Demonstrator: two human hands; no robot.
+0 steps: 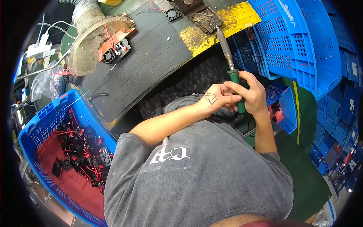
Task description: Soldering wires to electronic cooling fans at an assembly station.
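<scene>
A soldering iron with a green handle slants across the right of centre, its metal shaft pointing away from me. My right hand has its fingers round the handle. My left hand, with a dark line mark on its back, is closed at the lower part of the same handle, its thumb against it; some of its fingers are hidden. The iron's tip is at a crusty, blackened tray on the table. Further left on the table, a small black fan assembly with red wires rests by the wide mouth of a duct.
Another small fan lies at the table's far edge. A blue basket at my left holds many fans with red wires. Blue crates stack up on the right, above a smaller blue bin. A yellow worn strip marks the table edge.
</scene>
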